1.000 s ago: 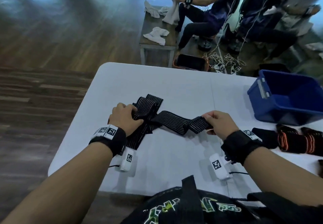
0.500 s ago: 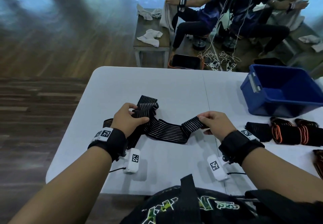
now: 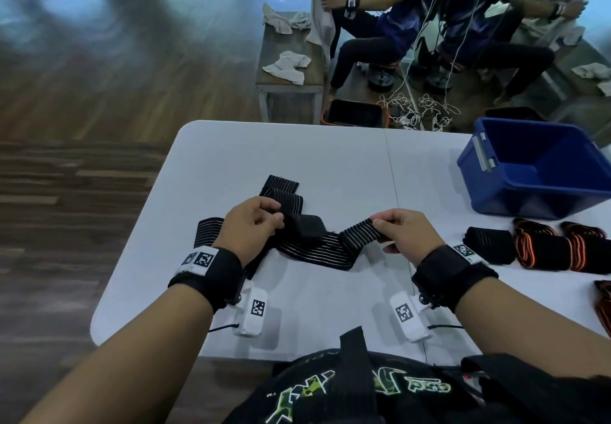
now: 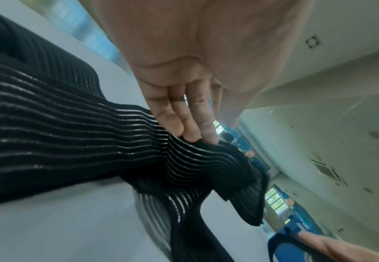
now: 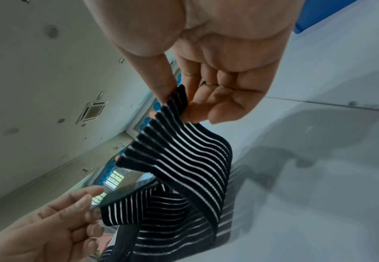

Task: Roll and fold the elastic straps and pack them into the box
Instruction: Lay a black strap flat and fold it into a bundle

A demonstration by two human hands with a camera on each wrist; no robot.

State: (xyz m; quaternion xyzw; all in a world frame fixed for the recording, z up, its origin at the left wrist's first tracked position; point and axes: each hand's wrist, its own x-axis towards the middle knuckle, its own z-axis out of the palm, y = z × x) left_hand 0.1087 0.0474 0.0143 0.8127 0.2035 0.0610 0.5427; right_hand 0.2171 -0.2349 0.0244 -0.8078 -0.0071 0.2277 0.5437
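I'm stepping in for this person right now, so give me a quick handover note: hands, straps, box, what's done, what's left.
Left hand grips the bunched part of the black striped strap; right hand pinches its free end, lifted off the white table.
Blue box stands far right; no straps visible in it.
Done: rolled black strap and orange-striped rolls lie in front of the box.
Left: roll this strap, pack everything.

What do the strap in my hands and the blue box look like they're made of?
Black strap: looks like woven elastic fabric, matte, with ribbed rows and thin pale stripes; it drapes and folds limply between the left hand and right hand. Blue box: probably moulded plastic, with smooth, slightly glossy rigid walls.
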